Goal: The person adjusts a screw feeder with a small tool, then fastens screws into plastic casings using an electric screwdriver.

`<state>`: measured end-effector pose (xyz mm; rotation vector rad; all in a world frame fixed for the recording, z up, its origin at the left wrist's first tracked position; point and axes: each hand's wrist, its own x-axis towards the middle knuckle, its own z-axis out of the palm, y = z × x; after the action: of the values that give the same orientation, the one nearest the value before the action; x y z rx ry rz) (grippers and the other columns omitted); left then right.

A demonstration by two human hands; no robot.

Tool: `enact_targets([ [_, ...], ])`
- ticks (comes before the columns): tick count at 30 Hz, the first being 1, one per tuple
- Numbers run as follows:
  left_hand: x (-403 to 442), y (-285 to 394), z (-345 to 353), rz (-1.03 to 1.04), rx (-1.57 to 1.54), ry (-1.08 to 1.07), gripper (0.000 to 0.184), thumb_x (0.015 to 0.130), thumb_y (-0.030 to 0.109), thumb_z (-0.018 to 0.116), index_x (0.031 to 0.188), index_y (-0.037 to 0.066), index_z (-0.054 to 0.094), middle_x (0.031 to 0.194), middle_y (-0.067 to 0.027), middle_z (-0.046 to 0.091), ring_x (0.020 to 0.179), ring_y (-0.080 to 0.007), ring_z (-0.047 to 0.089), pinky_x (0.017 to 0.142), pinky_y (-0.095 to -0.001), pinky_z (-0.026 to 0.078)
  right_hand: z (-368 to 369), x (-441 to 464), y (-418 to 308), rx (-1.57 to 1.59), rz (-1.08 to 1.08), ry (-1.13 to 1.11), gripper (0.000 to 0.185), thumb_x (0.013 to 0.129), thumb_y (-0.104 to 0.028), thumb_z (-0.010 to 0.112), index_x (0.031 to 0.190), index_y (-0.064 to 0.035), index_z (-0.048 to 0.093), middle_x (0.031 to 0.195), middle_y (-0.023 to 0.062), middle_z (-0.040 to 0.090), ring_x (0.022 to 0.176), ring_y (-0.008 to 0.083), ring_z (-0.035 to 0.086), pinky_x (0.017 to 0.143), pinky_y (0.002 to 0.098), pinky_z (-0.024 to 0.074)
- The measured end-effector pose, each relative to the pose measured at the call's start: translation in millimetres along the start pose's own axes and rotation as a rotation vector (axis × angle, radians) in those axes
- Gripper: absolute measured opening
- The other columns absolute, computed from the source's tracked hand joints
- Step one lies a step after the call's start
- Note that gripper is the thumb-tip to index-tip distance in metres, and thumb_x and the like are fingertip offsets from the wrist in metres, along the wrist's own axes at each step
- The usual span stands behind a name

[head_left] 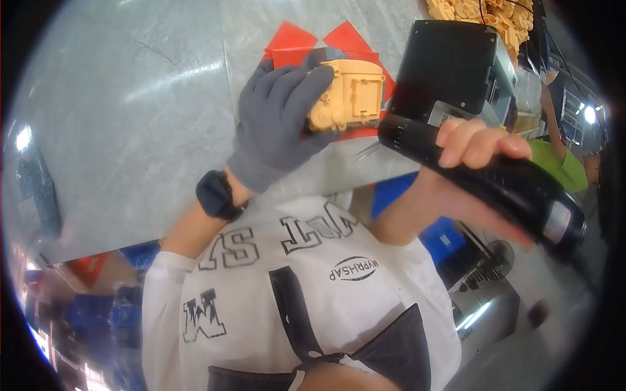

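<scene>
My left hand (277,111), in a grey glove, has its fingers wrapped round the side of an orange-yellow plastic housing (362,98). The housing has a raised rectangular frame and small screw bosses on its face. Under and behind it stands a red fixture (293,40) with angled flaps. My right hand (479,146) is bare and closed round a thick black cylindrical power tool (521,189). The tool's wide end points at the lower right corner of the housing; I cannot tell whether they touch. Its working tip is not visible.
A black box-shaped device (443,68) stands right of the fixture on the grey table (143,130). Many similar yellow parts (466,12) are heaped at the back right. A person in a green top (561,166) is at far right. Blue bins (443,238) sit below the table edge.
</scene>
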<state>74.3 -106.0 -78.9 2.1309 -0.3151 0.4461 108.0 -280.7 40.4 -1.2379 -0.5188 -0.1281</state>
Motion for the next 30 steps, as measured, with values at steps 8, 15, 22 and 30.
enact_targets([
  [8, 0, 1, 0, 0.006, -0.009, 0.003, 0.071, 0.051, 0.023, 0.079, 0.115, 0.012, 0.051, 0.102, -0.0071, 0.056, 0.092, -0.0274, 0.053, 0.089, -0.0452, 0.04, -3, -1, -5, 0.012, 0.005, -0.042, 0.091, 0.06, -0.083, 0.049, 0.11, -0.0068, 0.054, 0.075, 0.0039, 0.052, 0.057, 0.0171, 0.049, 0.058, 0.0318, 0.0382],
  [15, 6, 20, -22, -0.009, -0.054, 0.013, 0.066, 0.055, 0.028, 0.078, 0.114, 0.014, 0.053, 0.109, -0.0096, 0.053, 0.099, -0.031, 0.05, 0.089, -0.0448, 0.04, -11, -13, -22, 0.027, -0.158, 0.264, 0.082, 0.077, -0.068, 0.048, 0.123, 0.0002, 0.042, 0.072, 0.004, 0.052, 0.052, 0.0145, 0.05, 0.051, 0.0307, 0.0414],
  [22, 21, 53, -51, 0.15, -0.176, -0.139, 0.046, 0.059, 0.039, 0.078, 0.096, 0.016, 0.064, 0.11, -0.0064, 0.057, 0.116, -0.0323, 0.043, 0.104, -0.0499, 0.028, 0, -8, -50, 0.595, -0.222, 0.395, 0.047, 0.066, -0.002, 0.065, 0.107, 0.0024, 0.043, 0.065, 0.0025, 0.052, 0.054, 0.0132, 0.054, 0.062, 0.0268, 0.0479],
  [30, 29, 88, -58, 0.243, -0.278, -0.13, 0.036, 0.061, 0.039, 0.077, 0.087, 0.017, 0.064, 0.094, -0.0043, 0.062, 0.104, -0.0323, 0.051, 0.098, -0.0528, 0.035, -4, -8, -61, 0.783, -0.312, 0.267, 0.041, 0.076, 0.002, 0.053, 0.114, -0.0013, 0.038, 0.068, 0.0024, 0.051, 0.057, 0.0147, 0.055, 0.06, 0.0272, 0.0478],
])
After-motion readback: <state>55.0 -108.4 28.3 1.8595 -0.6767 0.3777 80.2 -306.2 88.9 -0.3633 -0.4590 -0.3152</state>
